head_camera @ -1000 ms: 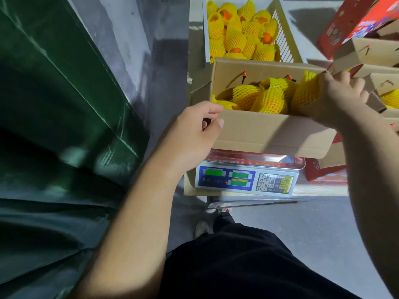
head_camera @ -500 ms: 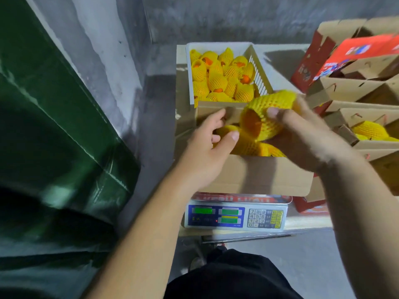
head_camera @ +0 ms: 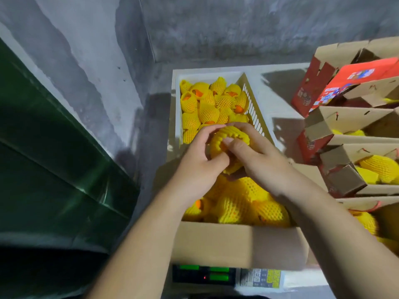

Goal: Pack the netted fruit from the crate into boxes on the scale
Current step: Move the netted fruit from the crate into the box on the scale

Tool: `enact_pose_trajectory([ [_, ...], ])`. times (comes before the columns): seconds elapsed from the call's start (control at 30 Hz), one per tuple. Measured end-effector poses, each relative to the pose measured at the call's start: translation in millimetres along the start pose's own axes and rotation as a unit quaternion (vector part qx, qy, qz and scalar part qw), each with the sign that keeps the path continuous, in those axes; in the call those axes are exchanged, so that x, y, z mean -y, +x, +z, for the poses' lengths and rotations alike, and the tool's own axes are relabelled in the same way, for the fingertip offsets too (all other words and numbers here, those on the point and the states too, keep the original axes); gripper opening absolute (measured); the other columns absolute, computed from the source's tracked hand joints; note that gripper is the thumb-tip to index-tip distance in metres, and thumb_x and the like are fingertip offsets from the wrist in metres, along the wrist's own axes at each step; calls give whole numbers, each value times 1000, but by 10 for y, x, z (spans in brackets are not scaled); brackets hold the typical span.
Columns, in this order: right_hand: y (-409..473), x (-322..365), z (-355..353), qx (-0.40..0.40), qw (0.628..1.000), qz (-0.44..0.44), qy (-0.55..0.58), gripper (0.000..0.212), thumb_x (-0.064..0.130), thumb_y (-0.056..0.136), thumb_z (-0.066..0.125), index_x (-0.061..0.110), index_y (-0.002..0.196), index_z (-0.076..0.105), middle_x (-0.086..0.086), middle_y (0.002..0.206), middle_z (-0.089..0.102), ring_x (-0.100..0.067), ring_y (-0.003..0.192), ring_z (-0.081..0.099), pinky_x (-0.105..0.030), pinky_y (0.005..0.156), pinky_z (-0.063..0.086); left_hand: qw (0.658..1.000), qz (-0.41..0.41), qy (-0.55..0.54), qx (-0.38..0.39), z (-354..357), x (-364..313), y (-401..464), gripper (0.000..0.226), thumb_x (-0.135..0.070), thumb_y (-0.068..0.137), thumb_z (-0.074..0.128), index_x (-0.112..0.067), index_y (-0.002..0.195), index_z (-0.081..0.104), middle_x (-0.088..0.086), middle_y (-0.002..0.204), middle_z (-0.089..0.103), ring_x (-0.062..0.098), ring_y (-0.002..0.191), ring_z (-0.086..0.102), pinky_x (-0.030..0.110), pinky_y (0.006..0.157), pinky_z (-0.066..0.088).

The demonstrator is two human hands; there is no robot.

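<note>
Left hand (head_camera: 197,167) now on fruit (head_camera: 230,138)

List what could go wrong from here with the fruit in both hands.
1. Both hands, left hand and right hand, work one netted fruit above the box; it might slip from its net.
2. The box already looks heaped, so another fruit may roll out.
3. The box overhangs the scale, hiding part of its display.
</note>
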State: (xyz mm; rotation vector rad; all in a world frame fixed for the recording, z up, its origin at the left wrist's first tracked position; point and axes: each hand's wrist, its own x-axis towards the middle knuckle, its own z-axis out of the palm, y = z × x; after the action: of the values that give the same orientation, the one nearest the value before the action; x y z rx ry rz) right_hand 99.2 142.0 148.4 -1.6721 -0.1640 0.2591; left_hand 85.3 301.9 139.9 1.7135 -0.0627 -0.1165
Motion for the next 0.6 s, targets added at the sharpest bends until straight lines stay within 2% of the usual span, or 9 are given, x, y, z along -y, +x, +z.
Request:
enact_pose_trajectory([
  [0.07, 208, 57, -170, 61, 996, 38, 51, 54, 53, 87, 69, 39, 136, 54, 6, 103, 77, -22, 88, 78, -39, 73, 64, 999, -17, -1, -38, 26, -44, 307, 52, -14, 88, 65, -37, 135, 62, -15, 112, 72, 4, 102, 71, 34, 84, 64],
  [0.13, 513, 94, -368, 91, 991, 77, 64, 57, 62, 81, 71, 41, 132, 56, 7, 110, 75, -26, 92, 77, -41, 78, 64, 996, -19, 42, -78, 85, -72, 649, 49, -11, 92, 67, -31, 136, 62, -9, 114, 72, 12, 104, 71, 46, 92, 62],
  [0.2, 955, 40, -568, 60, 993, 96, 46, 43, 66, 85, 66, 38, 118, 63, 9, 110, 70, -20, 95, 72, -41, 70, 63, 991, -17, 122, -46, 166, -57, 995, 52, -24, 95, 67, -30, 145, 54, -6, 128, 69, 14, 115, 66, 44, 104, 54],
  [0.3, 1663, -206, -808, -2, 988, 131, -85, 18, 48, 96, 61, 33, 108, 62, 9, 109, 60, -15, 95, 63, -34, 54, 59, 949, -53, 304, 63, 262, 74, 1385, 78, -46, 99, 63, -30, 165, 25, -3, 167, 36, 21, 151, 38, 39, 121, 36],
  [0.37, 2016, -484, -884, 18, 967, 193, -164, 25, 43, 95, 65, 29, 115, 58, 1, 110, 55, -21, 89, 65, -32, 52, 59, 920, -73, 378, 77, 253, 221, 1517, 70, -49, 102, 59, -29, 163, 31, -3, 167, 38, 25, 151, 38, 44, 120, 39],
  [0.43, 2219, -790, -860, 107, 921, 246, -283, 35, 42, 98, 65, 24, 127, 55, -1, 110, 53, -27, 78, 67, -30, 49, 57, 911, -93, 393, 80, 200, 352, 1569, 58, -48, 103, 57, -30, 157, 43, -3, 160, 48, 25, 144, 48, 44, 114, 44],
  [0.5, 2391, -1027, -786, 219, 835, 254, -436, 52, 44, 100, 64, 17, 142, 49, -5, 125, 55, -30, 84, 69, -34, 53, 59, 904, -122, 398, 92, 126, 453, 1601, 53, -48, 105, 53, -31, 155, 46, -4, 158, 49, 25, 141, 50, 44, 112, 46],
  [0.53, 2482, -1108, -748, 261, 793, 233, -498, 62, 47, 100, 63, 18, 150, 44, -4, 129, 56, -27, 89, 68, -35, 57, 60, 899, -134, 404, 98, 87, 497, 1624, 53, -48, 106, 52, -31, 156, 45, -4, 159, 49, 25, 142, 50, 44, 112, 46],
  [0.6, 2691, -1213, -649, 269, 752, 152, -582, 70, 53, 98, 62, 26, 157, 36, 2, 112, 62, -16, 80, 64, -27, 56, 54, 888, -150, 421, 106, 29, 559, 1670, 53, -49, 107, 50, -32, 157, 43, -5, 160, 48, 25, 142, 49, 45, 112, 47],
])
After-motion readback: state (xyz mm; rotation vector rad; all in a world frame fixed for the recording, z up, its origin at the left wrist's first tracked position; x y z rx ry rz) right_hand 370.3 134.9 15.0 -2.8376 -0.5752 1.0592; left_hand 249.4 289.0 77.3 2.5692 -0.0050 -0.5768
